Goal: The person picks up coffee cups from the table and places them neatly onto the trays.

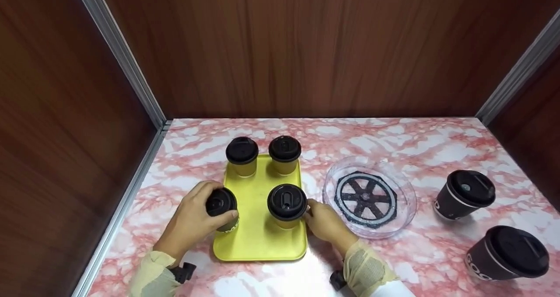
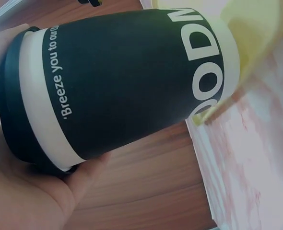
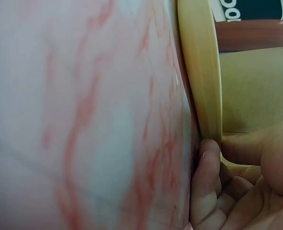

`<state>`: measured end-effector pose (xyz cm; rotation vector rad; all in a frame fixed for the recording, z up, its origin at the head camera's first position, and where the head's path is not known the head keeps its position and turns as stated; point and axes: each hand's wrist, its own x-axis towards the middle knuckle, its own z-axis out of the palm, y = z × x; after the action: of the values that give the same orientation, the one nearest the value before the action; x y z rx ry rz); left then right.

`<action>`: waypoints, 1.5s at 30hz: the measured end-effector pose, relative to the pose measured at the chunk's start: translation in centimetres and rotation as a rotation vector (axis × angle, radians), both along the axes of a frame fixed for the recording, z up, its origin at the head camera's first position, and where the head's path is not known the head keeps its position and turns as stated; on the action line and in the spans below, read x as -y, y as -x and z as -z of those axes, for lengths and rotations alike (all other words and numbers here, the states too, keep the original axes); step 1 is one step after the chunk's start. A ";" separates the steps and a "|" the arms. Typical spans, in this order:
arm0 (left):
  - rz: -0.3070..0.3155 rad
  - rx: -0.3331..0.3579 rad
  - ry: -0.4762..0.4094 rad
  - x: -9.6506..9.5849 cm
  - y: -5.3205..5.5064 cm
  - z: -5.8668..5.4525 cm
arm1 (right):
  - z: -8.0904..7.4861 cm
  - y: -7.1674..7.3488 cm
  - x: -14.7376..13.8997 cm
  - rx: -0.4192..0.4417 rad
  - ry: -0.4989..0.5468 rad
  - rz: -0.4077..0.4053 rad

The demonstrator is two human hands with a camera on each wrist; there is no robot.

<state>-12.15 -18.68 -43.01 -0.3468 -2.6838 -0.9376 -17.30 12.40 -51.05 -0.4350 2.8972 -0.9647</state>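
My left hand (image 1: 196,211) grips a dark paper coffee cup (image 2: 127,76) by its black lid, thumb on one side and fingers on the other. White lettering runs around this cup, and its base is over the left part of a yellow tray (image 1: 249,244). My right hand (image 1: 326,222) pinches the tray's right rim between thumb and fingers, as the right wrist view shows. Close to it on the tray stands a yellow cup (image 1: 286,205) with a black lid. Two more lidded yellow cups, one at back left (image 1: 242,156) and one at back right (image 1: 285,155), stand upright at the far end.
Right of the tray lies a round clear plastic dish (image 1: 407,216) with a dark wheel-like pattern inside. Two dark lidded cups, one farther back (image 1: 463,195) and one nearer (image 1: 505,253), are at the right of the marbled table (image 1: 437,146). Wooden panels (image 1: 288,47) enclose the table.
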 end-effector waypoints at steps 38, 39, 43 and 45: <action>0.102 0.342 -0.043 -1.5 2.7 -0.5 | 0.1 0.2 0.0 0.003 -0.013 0.004; 0.134 0.354 -0.083 -1.0 2.6 -0.4 | 0.1 0.2 0.1 -0.001 -0.014 0.002; 0.246 0.390 -0.308 0.6 2.5 0.5 | 0.2 0.2 0.0 0.007 -0.017 0.000; 0.273 0.389 -0.394 1.1 2.4 1.0 | 0.2 0.2 0.0 0.011 -0.015 0.001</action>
<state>-14.57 -19.80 -43.98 -0.4933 -2.7290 -1.7395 -17.50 12.44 -51.24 -0.4253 2.8934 -0.9412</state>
